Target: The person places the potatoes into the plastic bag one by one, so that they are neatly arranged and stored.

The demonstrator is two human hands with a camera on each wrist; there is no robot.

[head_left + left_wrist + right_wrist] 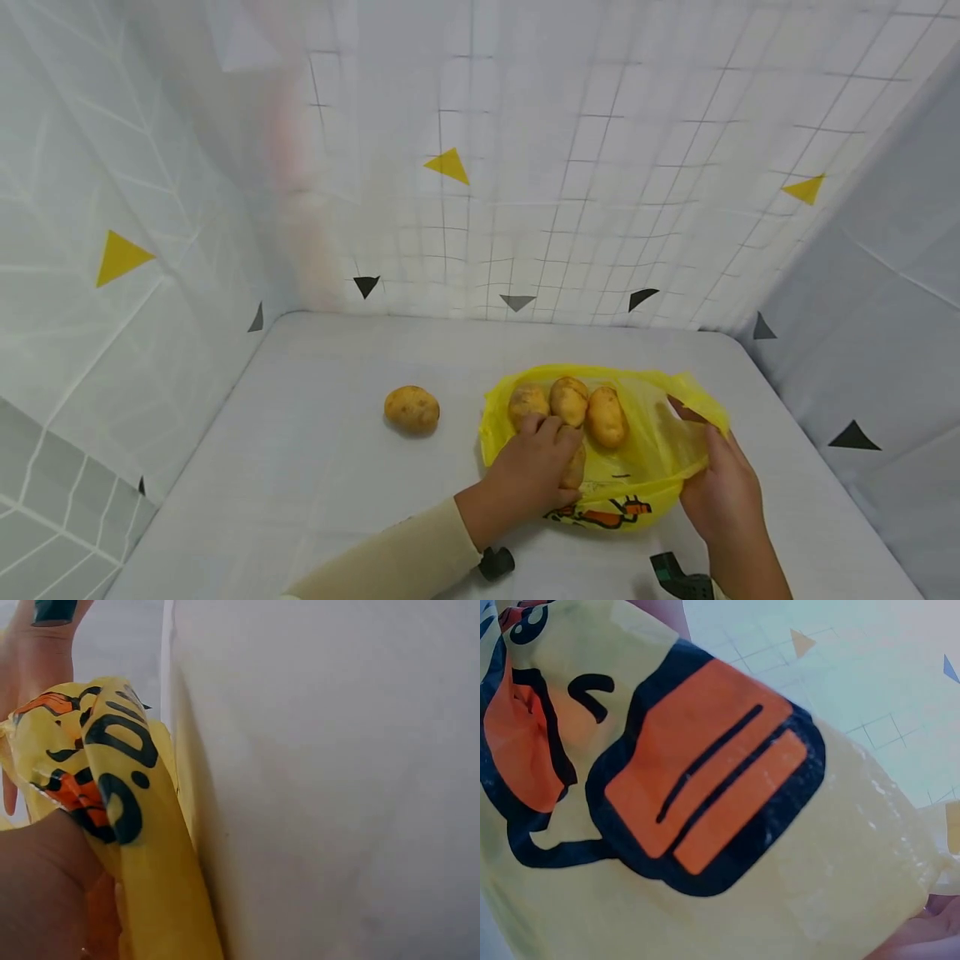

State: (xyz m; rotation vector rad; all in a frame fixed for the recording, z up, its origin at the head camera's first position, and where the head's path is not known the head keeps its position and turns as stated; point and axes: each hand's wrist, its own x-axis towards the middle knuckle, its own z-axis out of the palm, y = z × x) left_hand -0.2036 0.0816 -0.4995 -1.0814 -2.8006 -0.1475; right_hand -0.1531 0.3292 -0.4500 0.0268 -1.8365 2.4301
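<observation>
A yellow plastic bag [652,467] with orange and black print lies open on the table, its mouth facing up. Inside it are several potatoes [607,417]. My left hand [532,467] reaches in over the near left rim, fingers curled round a potato [573,468] that it partly hides. At the bag's right end, my right hand [723,492] holds the rim, thumb outside and some fingers behind the film. The bag's printed side [705,765] fills most of the right wrist view. In the left wrist view, the left hand [45,885] is beside the printed film [142,825].
One loose potato [412,410] lies on the white table [315,475], left of the bag. White cloth walls with yellow and black triangles enclose the table at the back and sides. Dark wrist gear [497,564] shows below the left forearm.
</observation>
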